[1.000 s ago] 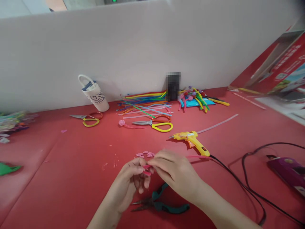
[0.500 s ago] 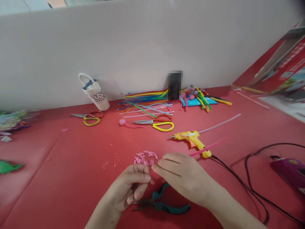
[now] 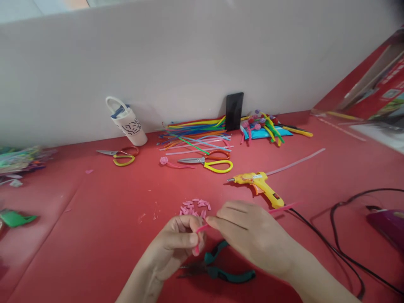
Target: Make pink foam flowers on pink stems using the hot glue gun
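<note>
My left hand (image 3: pixel 176 244) is closed, pinching a bright pink pipe cleaner (image 3: pixel 202 228) between thumb and fingers. Its short end bends down past the left thumb. My right hand (image 3: pixel 249 231) is closed over the same pipe cleaner further along, and the long end (image 3: pixel 282 208) sticks out behind it to the right. Small cut pink pieces (image 3: pixel 195 206) lie in a loose pile just beyond the fingertips. Below both hands rest pliers (image 3: pixel 229 274) with teal handles, partly covered by the right hand.
A yellow glue gun (image 3: pixel 259 181) with a black cord lies to the right. Scissors (image 3: pixel 217 166), more scissors (image 3: pixel 124 158) and a pink flower (image 3: pixel 164 160) lie beyond. Against the wall are coloured pipe cleaners (image 3: pixel 189 134), a white cup (image 3: pixel 134 130) and a black phone (image 3: pixel 234 111).
The pipe cleaner's short end now bends down over my left fingers, and more of it shows between the hands. Its long end has dropped lower. The view has shifted slightly.
</note>
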A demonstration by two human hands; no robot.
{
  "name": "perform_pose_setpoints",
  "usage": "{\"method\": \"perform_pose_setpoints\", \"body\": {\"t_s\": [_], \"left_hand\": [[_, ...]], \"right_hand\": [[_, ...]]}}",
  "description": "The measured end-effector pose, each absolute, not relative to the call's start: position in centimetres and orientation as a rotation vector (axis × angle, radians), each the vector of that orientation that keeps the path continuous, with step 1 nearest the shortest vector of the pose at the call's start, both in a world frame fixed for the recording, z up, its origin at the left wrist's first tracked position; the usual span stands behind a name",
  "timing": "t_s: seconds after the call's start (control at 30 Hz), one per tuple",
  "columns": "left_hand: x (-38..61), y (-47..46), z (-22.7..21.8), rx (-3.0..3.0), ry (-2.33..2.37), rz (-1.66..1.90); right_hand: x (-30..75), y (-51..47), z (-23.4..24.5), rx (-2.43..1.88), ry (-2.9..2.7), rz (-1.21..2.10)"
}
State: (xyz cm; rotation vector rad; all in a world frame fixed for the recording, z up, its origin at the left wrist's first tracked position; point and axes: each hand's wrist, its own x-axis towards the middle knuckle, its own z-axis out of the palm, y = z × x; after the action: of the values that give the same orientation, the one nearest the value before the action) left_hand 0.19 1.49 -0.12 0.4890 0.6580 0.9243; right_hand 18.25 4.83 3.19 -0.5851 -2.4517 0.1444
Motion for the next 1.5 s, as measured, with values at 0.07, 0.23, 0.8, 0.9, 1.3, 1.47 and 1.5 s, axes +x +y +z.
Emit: {"method": "perform_pose_setpoints", "body": {"t_s": [0.07, 0.23, 0.8, 0.9, 1.3, 1.47, 1.5], "left_hand": [[0.4, 1.4, -0.1, 0.485, 0.601, 0.991], [0.6, 1.3, 0.1, 0.464, 0.629, 1.087], [1.0, 1.2, 0.1, 0.343, 0.786, 1.219], [1.1, 1.2, -0.2, 0.330, 0.804, 1.224], [1.8, 1.0, -0.9, 0.291, 0.911, 1.349], [2.0, 0.8, -0.9, 0.370, 0.918, 1.353], [2.0, 0.8, -0.9, 0.381, 0.919, 1.355]], "right_hand": [[18.1, 4.5, 3.4, -0.611, -2.415, 0.183], [17.4, 3.8, 3.3, -0.787, -2.335, 0.331], [15.7, 3.1, 1.3, -1.012, -2.239, 0.594], [15.5, 3.0, 1.2, -1.009, -2.220, 0.600], [15.0, 3.1, 1.4, -1.058, -2.041, 0.895], [15.0, 3.3, 1.7, -1.034, -1.935, 1.059], [15.0, 3.3, 1.7, -1.032, -1.928, 1.052]]}}
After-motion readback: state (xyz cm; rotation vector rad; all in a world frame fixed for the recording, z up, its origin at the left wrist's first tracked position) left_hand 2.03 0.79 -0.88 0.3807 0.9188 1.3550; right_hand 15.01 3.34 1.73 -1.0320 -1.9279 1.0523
